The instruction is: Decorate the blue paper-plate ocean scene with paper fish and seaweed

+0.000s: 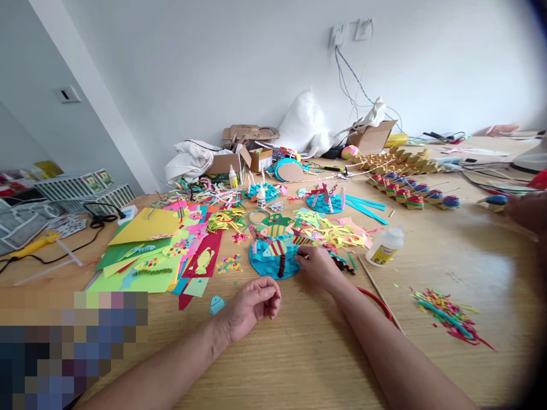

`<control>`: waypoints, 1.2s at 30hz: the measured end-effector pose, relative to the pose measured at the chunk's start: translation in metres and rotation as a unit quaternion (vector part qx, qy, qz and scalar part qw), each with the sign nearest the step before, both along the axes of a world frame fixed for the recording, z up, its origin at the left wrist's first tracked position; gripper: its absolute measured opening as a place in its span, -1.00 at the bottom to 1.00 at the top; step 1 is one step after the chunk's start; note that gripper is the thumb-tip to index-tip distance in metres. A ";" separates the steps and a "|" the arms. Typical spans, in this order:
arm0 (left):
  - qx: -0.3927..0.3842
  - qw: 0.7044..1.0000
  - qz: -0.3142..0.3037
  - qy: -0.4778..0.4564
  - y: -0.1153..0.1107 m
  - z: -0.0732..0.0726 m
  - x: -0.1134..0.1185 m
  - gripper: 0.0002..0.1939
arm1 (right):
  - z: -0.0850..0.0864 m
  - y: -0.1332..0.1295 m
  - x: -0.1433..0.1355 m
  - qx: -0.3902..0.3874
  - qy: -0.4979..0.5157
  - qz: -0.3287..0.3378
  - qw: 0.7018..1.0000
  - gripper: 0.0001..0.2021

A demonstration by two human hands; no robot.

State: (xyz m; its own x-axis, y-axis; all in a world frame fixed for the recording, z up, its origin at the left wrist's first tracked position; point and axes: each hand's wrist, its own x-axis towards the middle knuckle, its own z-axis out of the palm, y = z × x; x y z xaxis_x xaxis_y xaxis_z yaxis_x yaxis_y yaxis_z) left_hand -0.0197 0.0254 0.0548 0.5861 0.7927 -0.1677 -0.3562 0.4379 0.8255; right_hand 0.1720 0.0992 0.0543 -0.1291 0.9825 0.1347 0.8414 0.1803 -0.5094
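Observation:
A round blue craft base (260, 263) lies on the wooden table (282, 353), bearing a striped paper fish (274, 249), a green and yellow fish (277, 226) and a dark brown fuzzy stem (282, 266). My right hand (318, 266) is at the base's right edge, its fingers drawn together; whatever may be between them is too small to make out. Just in front of the base, my left hand (256, 304) rests with fingers loosely curled and touches no craft piece. A light blue paper fish (217, 304) lies to its left.
Coloured paper sheets (145, 242) are stacked at left. A glue bottle (386, 246) and a wooden stick (376, 287) stand and lie at right, near shredded paper (448, 316). Another person's hand (527, 212) is at far right, by painted egg-carton pieces (412, 196).

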 end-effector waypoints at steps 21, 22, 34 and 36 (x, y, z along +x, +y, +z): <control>-0.007 1.000 0.003 0.010 0.001 -0.002 0.000 -0.75 | 0.000 -0.001 0.000 0.005 -0.015 0.009 1.000 -0.82; -0.007 1.000 0.003 0.011 0.002 -0.002 0.000 -0.75 | -0.001 0.000 0.000 0.006 -0.016 0.008 1.000 -0.82; 0.000 1.000 -0.001 0.017 0.002 -0.003 0.000 -0.76 | -0.003 0.000 0.000 0.005 -0.014 0.010 1.000 -0.82; 0.004 1.000 -0.001 0.020 0.001 -0.004 0.000 -0.76 | -0.003 0.000 0.000 0.004 -0.013 0.011 1.000 -0.83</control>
State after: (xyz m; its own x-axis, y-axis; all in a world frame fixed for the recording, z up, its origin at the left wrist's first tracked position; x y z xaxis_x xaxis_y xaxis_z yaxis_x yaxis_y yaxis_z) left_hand -0.0199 0.0269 0.0508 0.5806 0.7931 -0.1843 -0.3228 0.4320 0.8421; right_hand 0.1723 0.0996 0.0516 -0.1540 0.9783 0.1389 0.8502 0.2028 -0.4858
